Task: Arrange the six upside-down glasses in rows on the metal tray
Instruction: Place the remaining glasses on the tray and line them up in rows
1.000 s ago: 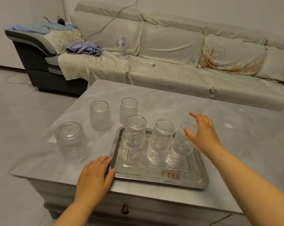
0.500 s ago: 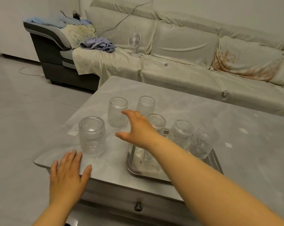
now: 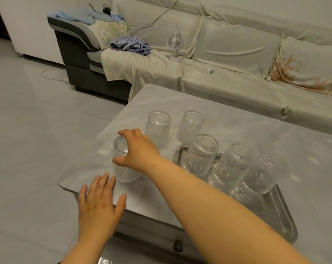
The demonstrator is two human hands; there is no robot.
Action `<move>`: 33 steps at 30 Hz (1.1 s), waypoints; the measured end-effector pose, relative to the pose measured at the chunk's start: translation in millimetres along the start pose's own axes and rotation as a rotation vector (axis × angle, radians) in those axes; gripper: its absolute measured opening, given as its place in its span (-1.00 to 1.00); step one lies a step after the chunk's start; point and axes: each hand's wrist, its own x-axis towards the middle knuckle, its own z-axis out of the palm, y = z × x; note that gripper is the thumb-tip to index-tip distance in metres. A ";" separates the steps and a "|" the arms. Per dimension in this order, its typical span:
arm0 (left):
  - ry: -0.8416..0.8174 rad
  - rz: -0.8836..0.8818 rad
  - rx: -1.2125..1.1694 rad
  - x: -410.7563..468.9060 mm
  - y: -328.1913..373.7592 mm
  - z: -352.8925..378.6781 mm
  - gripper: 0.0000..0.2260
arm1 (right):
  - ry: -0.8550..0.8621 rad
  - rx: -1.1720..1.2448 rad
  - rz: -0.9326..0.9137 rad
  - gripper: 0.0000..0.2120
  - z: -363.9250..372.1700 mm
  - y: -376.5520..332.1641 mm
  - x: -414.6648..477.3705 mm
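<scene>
Three ribbed clear glasses stand upside down in a row on the metal tray: left glass, middle glass, right glass. Two more upside-down glasses, one and another, stand on the table beyond the tray. At the table's near left corner is a sixth glass; my right hand reaches across and curls over its top and right side. My left hand lies flat on the table edge just in front of that glass, fingers spread.
The grey marble-look table has a drawer knob at its front. Behind it a covered sofa carries a small white fan, a cable and crumpled clothes. Grey floor lies to the left.
My right hand left the rightmost tray glass, swept left over the table and now wraps the near-left glass. My left hand slid from the tray's corner to the table's left edge.
</scene>
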 end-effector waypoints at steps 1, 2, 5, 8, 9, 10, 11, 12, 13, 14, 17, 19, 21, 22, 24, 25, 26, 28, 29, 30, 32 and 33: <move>0.003 0.005 0.009 -0.1 0.0 -0.3 -0.34 | 0.009 0.011 -0.001 -0.33 -1.5 1.6 -1.3; 0.006 0.014 0.019 -0.5 -0.1 -0.9 -0.31 | 0.024 0.031 -0.002 -0.34 -4.6 3.9 -3.6; 0.020 0.028 0.006 -1.9 -0.5 -0.6 -0.28 | 0.117 0.144 -0.009 -0.36 -24.6 14.4 -16.4; 0.015 0.015 -0.016 -2.2 1.0 -1.3 -0.34 | 0.194 0.222 -0.025 -0.37 -52.0 28.2 -38.0; 0.009 0.004 -0.021 -2.4 2.1 -2.0 -0.40 | 0.210 0.231 -0.029 -0.38 -60.7 34.2 -46.9; 0.000 -0.010 -0.025 -2.7 4.7 -3.2 -0.49 | 0.224 0.234 -0.031 -0.38 -68.6 40.7 -56.4; -0.004 -0.014 -0.035 -3.3 7.8 -3.8 -0.57 | 0.235 0.232 -0.027 -0.39 -75.8 47.9 -66.2; 0.003 -0.003 -0.053 -4.0 11.7 -3.6 -0.60 | 0.243 0.223 -0.016 -0.39 -82.1 55.3 -75.9; 0.015 0.022 -0.073 -5.6 16.3 -3.1 -0.59 | 0.246 0.214 0.000 -0.39 -87.4 63.1 -85.3; 0.027 0.059 -0.089 -7.7 22.5 -3.4 -0.52 | 0.245 0.204 0.018 -0.39 -91.4 70.9 -94.2; 0.032 0.204 -0.122 -14.8 45.4 -2.1 -0.32 | 0.229 0.161 0.065 -0.39 -96.6 92.3 -118.3; -0.009 0.273 -0.144 -19.1 59.5 1.8 -0.21 | 0.223 0.154 0.089 -0.39 -95.6 104.0 -130.7; -0.071 0.285 -0.157 -21.3 69.6 8.4 -0.20 | 0.223 0.155 0.117 -0.39 -92.6 112.3 -138.6; -0.095 0.278 -0.151 -21.9 73.6 11.9 -0.23 | 0.226 0.160 0.131 -0.39 -90.6 114.9 -140.9; -0.111 0.254 -0.132 -21.7 78.9 18.8 -0.31 | 0.227 0.173 0.140 -0.38 -85.8 117.5 -142.5; -0.108 0.243 -0.111 -21.2 80.1 21.8 -0.37 | 0.220 0.175 0.138 -0.38 -83.0 117.6 -142.2; -0.106 0.236 -0.089 -21.0 80.9 23.9 -0.40 | 0.207 0.171 0.137 -0.38 -80.1 117.2 -141.3; -0.104 0.242 -0.059 -21.7 81.4 25.7 -0.31 | 0.173 0.153 0.136 -0.38 -74.3 116.1 -138.7; -0.101 0.247 -0.051 -21.9 81.4 25.4 -0.23 | 0.156 0.143 0.131 -0.38 -71.4 115.8 -137.2; -0.096 0.253 -0.050 -22.2 80.8 24.9 -0.16 | 0.141 0.133 0.124 -0.38 -68.6 115.5 -135.9; -0.094 0.272 -0.043 -21.5 80.0 24.9 -0.05 | 0.126 0.112 0.120 -0.39 -64.9 115.7 -133.0; -0.093 0.280 -0.034 -21.2 80.1 24.8 -0.04 | 0.128 0.102 0.124 -0.39 -64.0 115.9 -131.5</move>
